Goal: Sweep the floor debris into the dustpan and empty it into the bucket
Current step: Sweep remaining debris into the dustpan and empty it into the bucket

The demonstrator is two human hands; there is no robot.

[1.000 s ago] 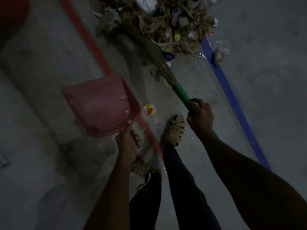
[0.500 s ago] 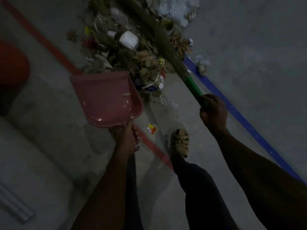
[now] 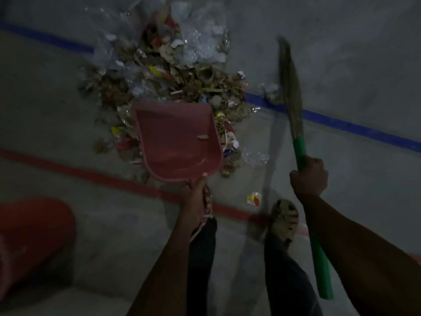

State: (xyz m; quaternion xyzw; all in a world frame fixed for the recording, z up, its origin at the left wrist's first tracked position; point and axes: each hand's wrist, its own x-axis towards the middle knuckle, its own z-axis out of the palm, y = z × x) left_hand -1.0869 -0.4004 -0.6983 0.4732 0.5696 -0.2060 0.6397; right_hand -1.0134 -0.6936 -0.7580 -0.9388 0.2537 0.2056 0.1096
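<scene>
I'm gripping the pink dustpan [image 3: 176, 142] by its handle in my left hand [image 3: 197, 201], its mouth pointing at the debris pile [image 3: 173, 74], one leaf scrap lying inside. My right hand [image 3: 308, 176] is wrapping tight around the broom [image 3: 298, 142] on its green handle, bristles angling up beside the pile, across the blue line [image 3: 355, 127]. The red bucket [image 3: 32, 238] is sitting at lower left.
</scene>
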